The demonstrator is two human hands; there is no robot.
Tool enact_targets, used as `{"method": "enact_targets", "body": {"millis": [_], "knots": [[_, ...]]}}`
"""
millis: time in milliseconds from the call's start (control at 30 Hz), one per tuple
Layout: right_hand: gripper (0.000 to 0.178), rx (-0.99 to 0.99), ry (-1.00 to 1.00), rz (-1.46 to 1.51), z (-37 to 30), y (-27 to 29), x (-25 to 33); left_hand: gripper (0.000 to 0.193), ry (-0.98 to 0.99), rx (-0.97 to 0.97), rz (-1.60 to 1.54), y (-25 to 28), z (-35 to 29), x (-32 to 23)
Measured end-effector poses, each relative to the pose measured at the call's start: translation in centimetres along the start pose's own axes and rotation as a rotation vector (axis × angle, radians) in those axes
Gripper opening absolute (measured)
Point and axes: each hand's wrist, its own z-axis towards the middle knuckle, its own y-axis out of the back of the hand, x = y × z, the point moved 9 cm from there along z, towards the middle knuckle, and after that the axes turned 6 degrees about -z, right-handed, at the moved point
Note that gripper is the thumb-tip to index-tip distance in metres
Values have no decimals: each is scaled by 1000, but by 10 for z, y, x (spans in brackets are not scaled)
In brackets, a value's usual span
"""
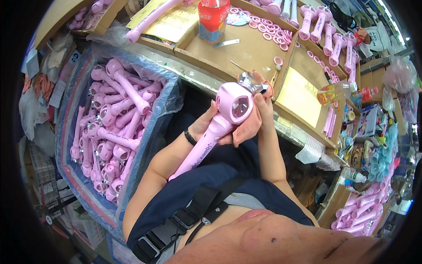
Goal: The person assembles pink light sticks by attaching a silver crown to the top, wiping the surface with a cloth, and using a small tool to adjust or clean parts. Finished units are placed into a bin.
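A pink wand with a round head and a dark oval window lies slantwise in front of my chest, its printed handle reaching down toward my left forearm. My left hand is closed round the wand just below its head. At the head's far right side sits a shiny silver faceted piece. My right hand is closed on an orange-pink cloth against the head and the silver piece. Some of its fingers are hidden behind the cloth and the head.
A blue plastic-lined bin full of pink wands stands at left. On the bench, a cardboard tray holds pink rings, a red-labelled cup and a small metal blade. More wands, bottles and yellow paper are at right.
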Motion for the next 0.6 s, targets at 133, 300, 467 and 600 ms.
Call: {"method": "enact_targets", "body": {"millis": [133, 300, 467, 600], "knots": [[89, -94, 292, -322, -14, -2, 11, 71, 21, -121, 153, 12, -3, -5], [81, -195, 498, -731, -37, -16, 6, 69, -74, -288, 700, 9, -9, -31], [70, -139, 702, -1035, -47, -46, 27, 70, -137, -136, 668, -15, -5, -28], [65, -15, 215, -617, -21, -22, 29, 77, -246, -365, 847, 0, -7, -34]]}}
